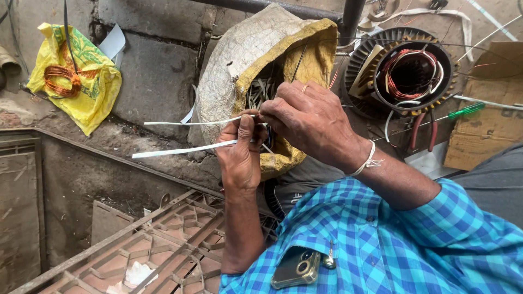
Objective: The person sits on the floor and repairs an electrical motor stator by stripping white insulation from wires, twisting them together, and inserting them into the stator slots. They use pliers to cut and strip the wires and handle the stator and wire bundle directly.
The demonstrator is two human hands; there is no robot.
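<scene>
My left hand grips a long white strip that sticks out to the left. Just above it, my right hand pinches a second thin white strip, also pointing left. Both hands work right in front of a sack lined with yellow, whose open mouth holds several more pale strips. A ring sits on a finger of my right hand and a white thread is tied round that wrist.
A motor stator with copper and white windings lies at the upper right, with red-handled pliers and a green-handled screwdriver beside it. A yellow bag bears a copper wire coil. A metal grille lies below.
</scene>
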